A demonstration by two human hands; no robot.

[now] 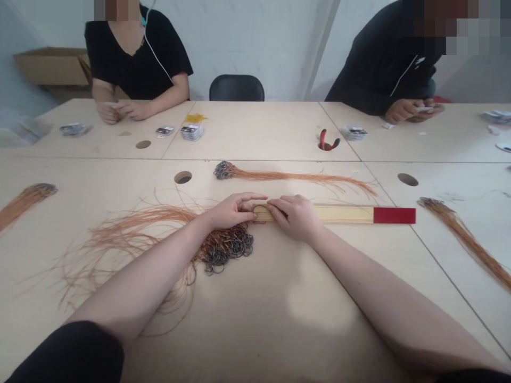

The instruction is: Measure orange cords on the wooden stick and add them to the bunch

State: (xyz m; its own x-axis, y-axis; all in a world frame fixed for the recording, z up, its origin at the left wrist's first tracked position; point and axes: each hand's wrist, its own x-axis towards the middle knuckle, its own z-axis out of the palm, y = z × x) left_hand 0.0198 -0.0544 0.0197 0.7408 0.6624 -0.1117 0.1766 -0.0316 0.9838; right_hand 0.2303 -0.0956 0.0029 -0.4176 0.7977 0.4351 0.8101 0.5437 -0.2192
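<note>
Stretching right from mid-frame, a flat yellow strip with a red end is being touched near its left tip by the right hand, fingers bunched; whether that grip is pinching anything can't be told. The left hand is being held just by that tip, index finger stuck out above the thumb, grip impossible to call. Left of center, an orange-cord bundle is being partly covered by the left forearm.

one yellow-red strip lies at the fingers, one orange heap beside them; farther from them are three orange bundles, one chair, two people.
</note>
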